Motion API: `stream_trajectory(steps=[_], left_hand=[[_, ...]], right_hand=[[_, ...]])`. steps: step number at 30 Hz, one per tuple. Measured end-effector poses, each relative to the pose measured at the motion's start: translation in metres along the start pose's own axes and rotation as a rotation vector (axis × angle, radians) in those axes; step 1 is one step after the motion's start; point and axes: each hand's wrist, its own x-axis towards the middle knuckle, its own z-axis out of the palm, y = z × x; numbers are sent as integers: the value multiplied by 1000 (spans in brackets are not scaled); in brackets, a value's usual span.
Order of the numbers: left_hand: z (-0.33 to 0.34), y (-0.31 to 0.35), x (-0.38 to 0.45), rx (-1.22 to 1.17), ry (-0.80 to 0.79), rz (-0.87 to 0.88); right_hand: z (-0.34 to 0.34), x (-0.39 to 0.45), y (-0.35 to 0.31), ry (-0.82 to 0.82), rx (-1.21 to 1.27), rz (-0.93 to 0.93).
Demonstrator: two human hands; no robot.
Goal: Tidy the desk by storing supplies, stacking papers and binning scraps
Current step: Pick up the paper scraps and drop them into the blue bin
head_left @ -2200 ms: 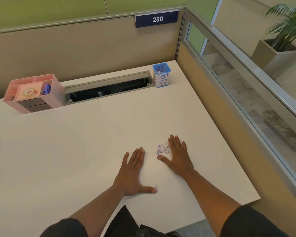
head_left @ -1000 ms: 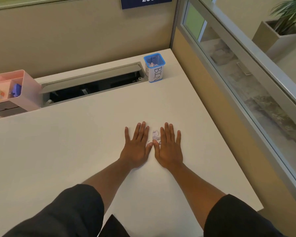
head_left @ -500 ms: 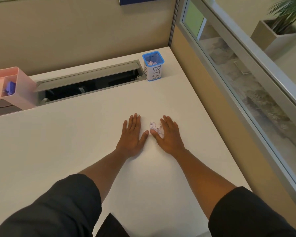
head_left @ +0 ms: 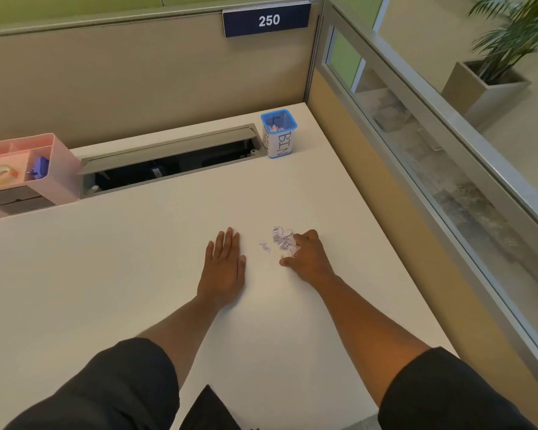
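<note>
Presently: paper scraps (head_left: 282, 238), featherlight, loose, easily scattered (pinch as one gathered heap). Right hand (head_left: 306, 257) curls onto them; left hand (head_left: 223, 265) flat on bench (head_left: 106, 274).

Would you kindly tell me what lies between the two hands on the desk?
In the head view, one small paper scrap lies between left hand and right hand; otherwise bare desk.

The person is wearing a dark, near-black short-sleeved top: the left sleeve (head_left: 112, 386) is showing at the lower left of the frame, the right sleeve (head_left: 457, 395) at the lower right. Both forearms are showing bare, with no watch or rings visible.
</note>
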Motion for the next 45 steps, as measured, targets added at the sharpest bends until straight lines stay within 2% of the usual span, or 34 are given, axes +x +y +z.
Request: stream_trajectory(steps=[4, 7, 11, 20, 30, 34, 39, 45], left_hand=[[-1, -1, 2, -12, -20, -6], [0, -5, 2, -16, -16, -6], [0, -4, 8, -48, 1, -23], [-8, -3, 39, -42, -16, -22], [-3, -7, 54, -8, 28, 10], [0, -7, 52, 2, 54, 7], [0, -6, 49, -2, 76, 2], [0, -6, 49, 2, 82, -6]], right_hand=[[4, 4, -13, 53, 22, 4], [5, 8, -17, 57, -93, -53], [7, 10, -19, 109, -166, -32], [-2, 20, -31, 99, -356, -39], [-21, 41, -46, 154, -229, 15], [-25, 52, -53, 187, -61, 25], [-32, 73, -64, 297, 140, -14], [-58, 108, -91, 415, 215, -93]])
